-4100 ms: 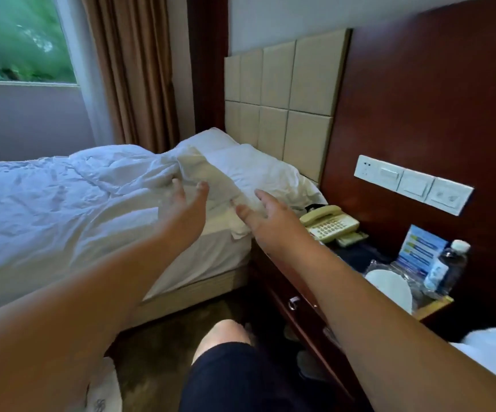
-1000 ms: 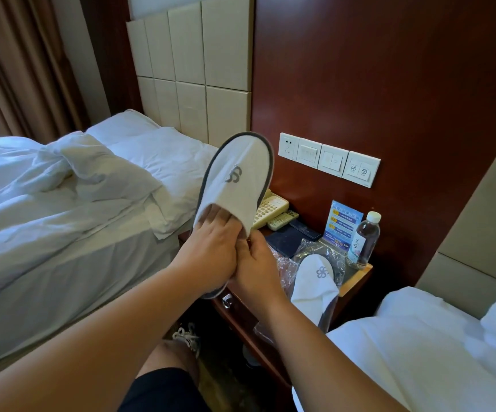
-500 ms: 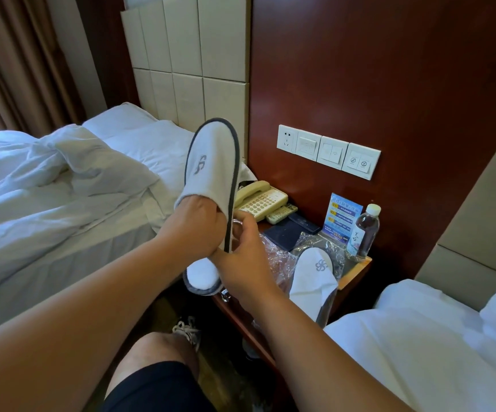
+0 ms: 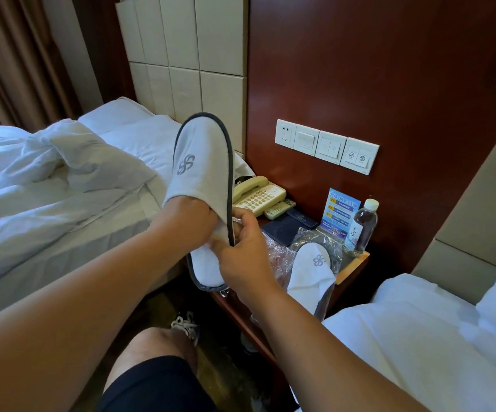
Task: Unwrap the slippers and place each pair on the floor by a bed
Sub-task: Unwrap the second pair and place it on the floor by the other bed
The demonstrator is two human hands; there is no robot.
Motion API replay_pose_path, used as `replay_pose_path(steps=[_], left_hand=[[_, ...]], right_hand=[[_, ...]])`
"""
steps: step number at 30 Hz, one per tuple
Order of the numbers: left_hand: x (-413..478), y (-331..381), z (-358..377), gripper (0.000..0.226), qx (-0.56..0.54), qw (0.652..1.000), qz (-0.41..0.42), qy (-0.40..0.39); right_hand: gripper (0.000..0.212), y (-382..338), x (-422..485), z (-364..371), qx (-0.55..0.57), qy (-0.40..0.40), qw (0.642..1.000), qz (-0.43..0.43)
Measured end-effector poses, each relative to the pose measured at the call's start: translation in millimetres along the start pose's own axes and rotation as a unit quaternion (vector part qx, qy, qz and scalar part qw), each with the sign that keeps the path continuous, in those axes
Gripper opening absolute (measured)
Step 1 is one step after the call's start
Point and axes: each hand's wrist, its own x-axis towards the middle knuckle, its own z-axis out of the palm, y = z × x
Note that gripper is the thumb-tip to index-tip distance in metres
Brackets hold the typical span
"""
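A white slipper (image 4: 202, 162) with grey trim and a grey logo stands toe-up in front of me, above the gap between the beds. My left hand (image 4: 187, 223) has its fingers tucked inside the slipper's opening. My right hand (image 4: 242, 251) grips the slipper's sole edge from the right. A second white slipper pair (image 4: 310, 270) lies in clear plastic wrap (image 4: 279, 254) on the nightstand (image 4: 353, 264), just right of my right hand.
An unmade white bed (image 4: 47, 185) lies to the left and another white bed (image 4: 419, 337) at lower right. The nightstand holds a phone (image 4: 257, 193), a remote, a dark folder, a card and a water bottle (image 4: 361, 227). My knee and a sneaker (image 4: 186, 324) are below.
Since four seconds ago my hands left the left bed and took up a slipper. In the last second the slipper turned from flat-on to a more edge-on, upright pose.
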Motion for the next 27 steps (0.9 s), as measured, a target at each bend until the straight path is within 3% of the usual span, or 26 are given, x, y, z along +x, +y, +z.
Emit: replay_pose_path(steps=[1, 4, 6, 9, 10, 11, 13, 15, 16, 18, 19, 20, 22, 24, 27], left_hand=[[6.3, -1.6, 0.3, 0.036, -0.012, 1.0, -0.007, 0.001], [17.0, -2.4, 12.0, 0.034, 0.052, 0.993, -0.041, -0.096], [21.9, -0.3, 16.0, 0.033, 0.054, 0.989, -0.064, -0.125], [10.7, -4.0, 19.9, 0.03, 0.026, 0.999, -0.018, -0.032], [5.8, -6.6, 19.6, 0.03, -0.003, 0.998, -0.054, -0.045], [6.4, -9.2, 23.9, 0.029, -0.024, 0.999, -0.027, -0.031], [-3.7, 0.4, 25.4, 0.025, -0.04, 0.997, -0.037, -0.055], [-8.5, 0.0, 30.4, 0.024, -0.049, 0.997, -0.007, -0.055], [-11.8, 0.3, 29.9, 0.025, -0.058, 0.994, -0.043, -0.084], [-9.6, -2.2, 34.4, 0.025, -0.027, 0.996, -0.047, -0.068], [-15.2, -3.0, 33.9, 0.027, -0.006, 0.997, -0.009, -0.07], [-16.4, -6.2, 39.3, 0.029, 0.068, 0.993, 0.014, -0.097], [-17.9, -8.6, 43.7, 0.031, 0.158, 0.981, 0.045, -0.103], [-18.5, -8.4, 41.0, 0.03, 0.102, 0.99, -0.005, -0.097], [-20.3, -4.2, 40.6, 0.025, -0.092, 0.987, -0.091, -0.091]], right_hand=[[0.041, 1.8, -0.3, -0.2, -0.001, -0.001, 1.0, 0.008], [0.042, 5.7, 0.3, -2.7, -0.009, -0.021, 0.999, 0.035], [0.035, 7.9, 0.6, -10.2, 0.055, -0.041, 0.995, 0.066], [0.027, 17.8, 1.0, -37.1, 0.095, 0.022, 0.991, 0.093], [0.027, 24.9, 1.9, -48.7, 0.034, 0.065, 0.994, 0.084], [0.027, 33.7, 3.0, -61.3, -0.048, 0.107, 0.99, 0.074], [0.03, 53.8, 6.2, -88.2, -0.226, 0.158, 0.958, 0.074], [0.044, 74.2, 8.1, -113.5, -0.391, 0.18, 0.897, 0.103], [0.052, 83.7, 8.7, -124.6, -0.46, 0.187, 0.86, 0.116], [0.067, 100.8, 7.8, -142.3, -0.556, 0.189, 0.793, 0.163], [0.075, 108.1, 6.7, -148.7, -0.577, 0.189, 0.768, 0.203], [0.083, 114.0, 6.3, -154.1, -0.581, 0.191, 0.753, 0.245], [0.092, 120.8, 7.9, -164.0, -0.56, 0.19, 0.742, 0.317], [0.086, 121.6, 12.3, -173.6, -0.532, 0.187, 0.742, 0.362], [0.05, 118.9, 17.4, -185.6, -0.504, 0.202, 0.754, 0.369]])
